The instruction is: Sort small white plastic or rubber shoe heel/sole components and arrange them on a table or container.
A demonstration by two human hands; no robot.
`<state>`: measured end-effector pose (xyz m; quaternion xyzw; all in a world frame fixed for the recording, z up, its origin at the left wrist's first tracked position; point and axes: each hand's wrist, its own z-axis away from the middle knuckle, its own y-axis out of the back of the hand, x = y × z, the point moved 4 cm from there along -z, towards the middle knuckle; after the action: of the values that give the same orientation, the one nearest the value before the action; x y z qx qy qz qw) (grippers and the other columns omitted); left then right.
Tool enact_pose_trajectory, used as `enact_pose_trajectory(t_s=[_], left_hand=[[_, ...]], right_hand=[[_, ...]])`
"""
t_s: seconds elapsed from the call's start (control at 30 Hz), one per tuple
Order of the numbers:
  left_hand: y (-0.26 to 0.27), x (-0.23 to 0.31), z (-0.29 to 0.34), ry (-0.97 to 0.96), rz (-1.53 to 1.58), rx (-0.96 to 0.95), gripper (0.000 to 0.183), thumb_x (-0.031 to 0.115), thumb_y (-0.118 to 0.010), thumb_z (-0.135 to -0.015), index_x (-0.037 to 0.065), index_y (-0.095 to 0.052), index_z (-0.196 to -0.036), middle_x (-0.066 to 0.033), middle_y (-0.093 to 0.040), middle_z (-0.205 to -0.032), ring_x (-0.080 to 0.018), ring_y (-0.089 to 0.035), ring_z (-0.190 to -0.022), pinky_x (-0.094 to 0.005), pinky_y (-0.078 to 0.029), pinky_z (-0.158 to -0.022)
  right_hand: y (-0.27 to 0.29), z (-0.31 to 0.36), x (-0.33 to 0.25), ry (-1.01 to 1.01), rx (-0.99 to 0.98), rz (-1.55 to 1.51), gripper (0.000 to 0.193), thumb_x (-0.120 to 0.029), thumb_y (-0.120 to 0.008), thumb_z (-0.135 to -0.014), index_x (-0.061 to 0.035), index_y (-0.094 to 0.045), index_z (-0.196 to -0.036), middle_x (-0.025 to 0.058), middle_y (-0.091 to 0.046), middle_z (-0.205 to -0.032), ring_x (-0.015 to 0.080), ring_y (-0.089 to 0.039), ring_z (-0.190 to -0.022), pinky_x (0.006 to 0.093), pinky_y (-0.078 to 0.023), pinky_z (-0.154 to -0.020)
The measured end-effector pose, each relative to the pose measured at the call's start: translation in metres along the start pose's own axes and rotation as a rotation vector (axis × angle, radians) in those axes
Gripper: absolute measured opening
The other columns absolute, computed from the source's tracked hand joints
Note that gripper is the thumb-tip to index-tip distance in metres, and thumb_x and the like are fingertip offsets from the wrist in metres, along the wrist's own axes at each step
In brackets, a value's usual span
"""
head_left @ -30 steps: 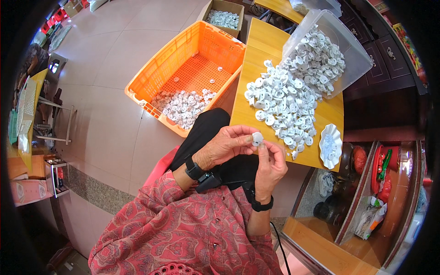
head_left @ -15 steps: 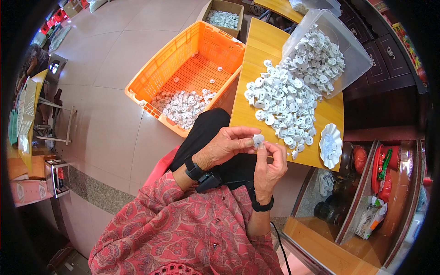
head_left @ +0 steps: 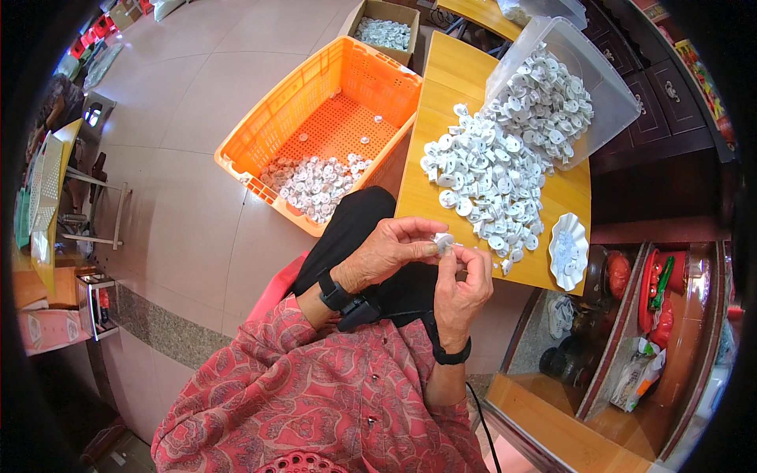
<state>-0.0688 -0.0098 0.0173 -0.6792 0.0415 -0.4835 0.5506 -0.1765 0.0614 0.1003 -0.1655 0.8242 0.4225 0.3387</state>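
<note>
Between my two hands, over my lap, is a small round white plastic part (head_left: 443,239). My left hand (head_left: 397,251) grips it by the edge with thumb and fingers. My right hand (head_left: 464,285) pinches at its near side; whether a tiny piece sits between those fingertips is too small to tell. Just beyond lies a heap of similar white parts (head_left: 493,177) on the yellow wooden table (head_left: 430,98). It spills from a clear plastic bin (head_left: 611,110) tipped on its side. A white fluted dish (head_left: 579,272) with small clear bits stands at the table's right edge.
Left of the table, an orange perforated crate (head_left: 260,130) on the tiled floor holds more white parts. Behind it stands a cardboard box (head_left: 414,17) of small pieces. At my right is an open wooden cabinet (head_left: 611,378) with bags and jars. A black cable (head_left: 485,426) hangs near my right arm.
The white part has tilted slightly between my fingers, and my right hand has shifted a little. The heap, the crate and the dish look the same.
</note>
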Motion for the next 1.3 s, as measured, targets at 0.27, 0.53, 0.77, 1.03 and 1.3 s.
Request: enact_pose_trajectory(t_s=[0.27,0.53,0.77,1.03,1.3], left_hand=[[0.000,0.000,0.000,0.018,-0.054,0.014,0.032,0.003,-0.065,-0.094,-0.002,-0.061,-0.126,-0.0154,-0.068,-0.115,-0.0208,-0.068,-0.104,-0.0348,-0.056,-0.093],[0.003,-0.004,-0.001,0.023,-0.044,0.009,0.032,0.002,-0.066,-0.093,-0.002,-0.062,-0.124,-0.0129,-0.069,-0.114,-0.0184,-0.068,-0.101,-0.0313,-0.055,-0.092],[0.005,-0.001,-0.001,-0.003,-0.066,0.018,0.034,0.007,-0.069,-0.092,-0.003,-0.061,-0.124,-0.0104,-0.069,-0.110,-0.0146,-0.068,-0.094,-0.0278,-0.057,-0.084],[0.001,-0.001,0.000,0.034,0.002,0.018,0.031,0.009,-0.067,-0.094,-0.001,-0.062,-0.124,-0.0099,-0.069,-0.110,-0.0137,-0.067,-0.092,-0.0274,-0.056,-0.083],[0.001,-0.003,0.000,0.021,-0.052,0.032,0.031,0.007,-0.067,-0.094,-0.001,-0.063,-0.123,-0.0089,-0.070,-0.108,-0.0128,-0.067,-0.090,-0.0268,-0.057,-0.082]], right_hand=[[-0.003,0.001,0.003,0.027,-0.047,0.007,0.009,0.000,-0.067,-0.087,0.0003,-0.060,-0.092,0.0097,-0.056,-0.084,0.0171,-0.056,-0.063,0.0307,-0.048,-0.059],[-0.002,0.000,0.004,-0.001,-0.044,0.003,0.008,0.001,-0.067,-0.086,0.0007,-0.062,-0.092,0.0092,-0.058,-0.085,0.0179,-0.056,-0.064,0.0312,-0.048,-0.060],[-0.004,0.000,0.003,0.046,-0.034,0.009,0.009,0.000,-0.069,-0.086,0.0010,-0.066,-0.094,0.0103,-0.061,-0.086,0.0191,-0.060,-0.069,0.0310,-0.049,-0.062],[-0.002,0.001,0.010,-0.113,-0.047,-0.139,0.008,-0.005,-0.068,-0.089,0.0009,-0.066,-0.094,0.0100,-0.064,-0.087,0.0188,-0.062,-0.073,0.0312,-0.050,-0.066],[-0.004,0.003,0.011,-0.121,-0.085,-0.096,0.011,-0.007,-0.065,-0.091,0.0012,-0.059,-0.091,0.0116,-0.060,-0.083,0.0219,-0.059,-0.071,0.0354,-0.049,-0.065]])
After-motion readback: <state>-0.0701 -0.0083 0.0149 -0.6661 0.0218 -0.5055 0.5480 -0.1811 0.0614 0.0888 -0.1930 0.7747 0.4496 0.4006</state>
